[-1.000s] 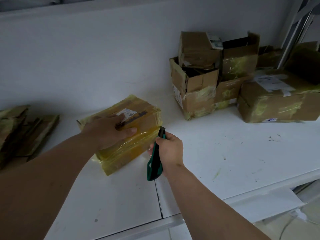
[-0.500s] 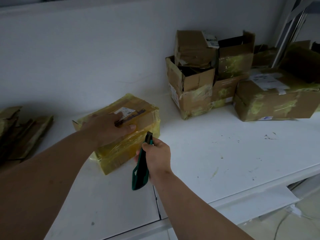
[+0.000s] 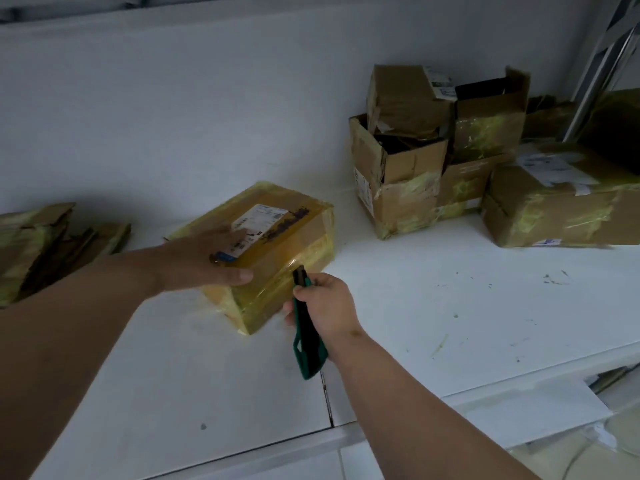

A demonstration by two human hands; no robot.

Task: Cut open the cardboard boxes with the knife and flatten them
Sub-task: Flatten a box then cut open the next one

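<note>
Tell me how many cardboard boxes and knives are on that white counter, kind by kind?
Taped box under the left hand: 1
Boxes in the far heap: at least 5, partly hidden
Flattened cardboard pile: 1
Green knife: 1
Total: at least 8

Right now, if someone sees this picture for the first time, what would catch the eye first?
The yellow-taped box in the middle of the white table, with the left hand resting flat on top. Just beside its near edge, the right hand grips a green knife. Behind to the right stands a pile of torn boxes; flattened cardboard lies at the far left.
</note>
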